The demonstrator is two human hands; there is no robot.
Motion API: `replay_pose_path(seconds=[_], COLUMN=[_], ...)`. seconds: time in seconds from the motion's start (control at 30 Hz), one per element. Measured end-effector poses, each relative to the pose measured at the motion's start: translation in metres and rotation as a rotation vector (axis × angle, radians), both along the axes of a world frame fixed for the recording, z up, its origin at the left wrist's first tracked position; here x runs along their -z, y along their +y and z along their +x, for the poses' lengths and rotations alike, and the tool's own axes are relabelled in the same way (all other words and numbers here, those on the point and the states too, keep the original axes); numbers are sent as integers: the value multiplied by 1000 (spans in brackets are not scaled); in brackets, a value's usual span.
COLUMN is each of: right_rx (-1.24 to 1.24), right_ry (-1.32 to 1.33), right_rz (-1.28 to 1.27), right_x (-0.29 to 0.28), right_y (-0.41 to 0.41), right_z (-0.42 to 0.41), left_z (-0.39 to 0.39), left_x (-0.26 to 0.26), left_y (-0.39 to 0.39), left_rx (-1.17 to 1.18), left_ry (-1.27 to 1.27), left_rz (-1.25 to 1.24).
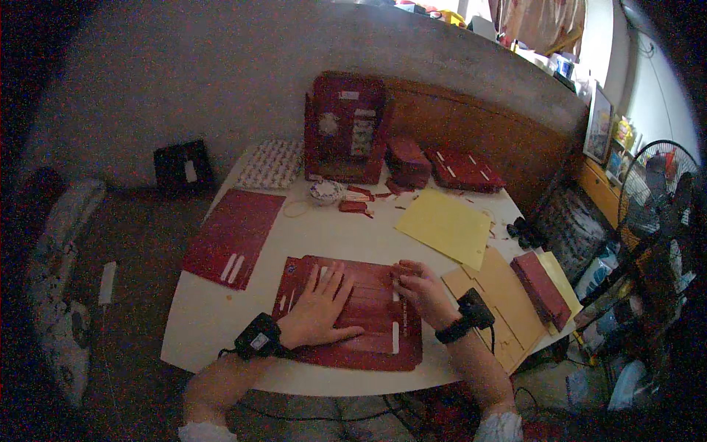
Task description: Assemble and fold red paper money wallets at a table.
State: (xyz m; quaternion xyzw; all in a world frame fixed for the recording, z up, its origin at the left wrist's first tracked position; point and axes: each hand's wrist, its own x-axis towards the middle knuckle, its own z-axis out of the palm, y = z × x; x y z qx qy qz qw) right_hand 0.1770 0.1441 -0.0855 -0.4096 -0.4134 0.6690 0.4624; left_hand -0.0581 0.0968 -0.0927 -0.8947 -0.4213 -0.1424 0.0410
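Note:
A dark red flat cardboard piece [381,357] lies on the white table [326,381] before me. It bears crease lines, some print and several white strips. My left hand [317,309] presses down on its left half, palm flat and fingers spread. Over at its upper right edge, my right hand [421,293] has curled fingers touching a short white strip [395,293]. Whether those fingers pinch the strip or only rest on it is hard to tell. Below it, a longer white strip [395,337] runs along the right side. Each wrist wears a black strapped device.
Left lies another dark red sheet [235,237]. Behind stand a tall red box [345,127] and red stacks [407,163]. Scraps [353,206] and a whitish ball [326,191] lie mid-table. Yellow paper [444,226], tan cardboard [500,309] and a red block [541,290] are right, a fan [657,188] beyond.

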Motion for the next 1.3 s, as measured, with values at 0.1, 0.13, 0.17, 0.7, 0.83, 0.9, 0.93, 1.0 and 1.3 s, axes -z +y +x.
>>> replay_pose_path(seconds=[0.1,0.13,0.17,0.7,0.83,0.9,0.93,1.0,1.3], right_rx=[-31,-8,-27,-134,-78,-115,-154,-314,-440], right_ry=[92,62,-35,-99,-106,-133,-88,-325,-377], right_rz=[32,0,111,59,107,92,134,37,442], right_x=[13,19,23,-10,-7,-11,-14,-20,-19], right_y=[8,12,16,11,9,9,8,3,0], right_z=[5,6,7,6,4,2,2,4,3], left_z=[1,1,2,4,5,5,5,5,10], left_x=[-1,-2,-3,-20,-21,-21,-21,-22,-26], left_y=[-1,-1,-1,2,1,0,0,-1,-6], left_rx=[-7,-16,-16,-106,-79,-93,-109,-89,-137], left_ry=[7,18,18,14,-32,-23,-15,-37,-4], left_rz=[1,3,2,85,112,110,107,131,145])
